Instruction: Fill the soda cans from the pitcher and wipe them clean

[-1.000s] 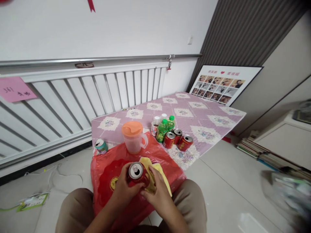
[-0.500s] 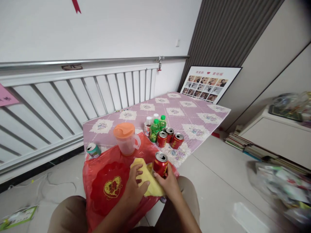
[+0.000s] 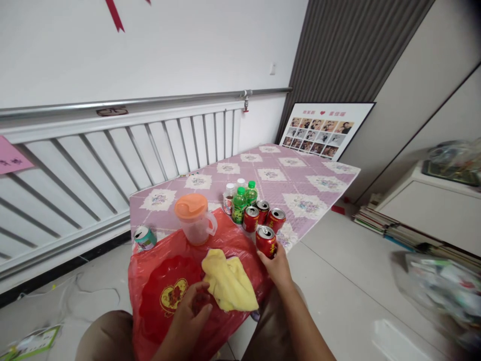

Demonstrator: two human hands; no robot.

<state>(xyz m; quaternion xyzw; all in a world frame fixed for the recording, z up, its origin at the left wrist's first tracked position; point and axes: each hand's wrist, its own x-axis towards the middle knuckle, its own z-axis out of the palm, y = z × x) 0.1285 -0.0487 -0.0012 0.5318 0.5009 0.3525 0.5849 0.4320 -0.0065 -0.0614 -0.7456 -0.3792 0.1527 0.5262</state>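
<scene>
My right hand (image 3: 277, 264) grips a red drink can (image 3: 265, 242) upright, its opened top facing up, close in front of several other red cans (image 3: 251, 219). Fingers apart and curved, my left hand (image 3: 193, 307) holds nothing and hovers over the red plastic sheet (image 3: 240, 240). Just right of it lies a crumpled yellow cloth (image 3: 230, 283). A red scalloped tray (image 3: 154, 296) with a gold heart design is partly covered by my left hand and forearm.
A clear jug with an orange lid (image 3: 193, 220) stands behind the tray. Small bottles with green and white caps (image 3: 239, 205) stand behind the cans. A teal can (image 3: 145, 237) sits at the table's left edge. A radiator (image 3: 150, 150) runs behind the patterned tablecloth (image 3: 270, 174).
My right hand has carried the red can right and away from me, from beside the cloth toward the other cans. My left hand has drawn back off the cloth, toward me.
</scene>
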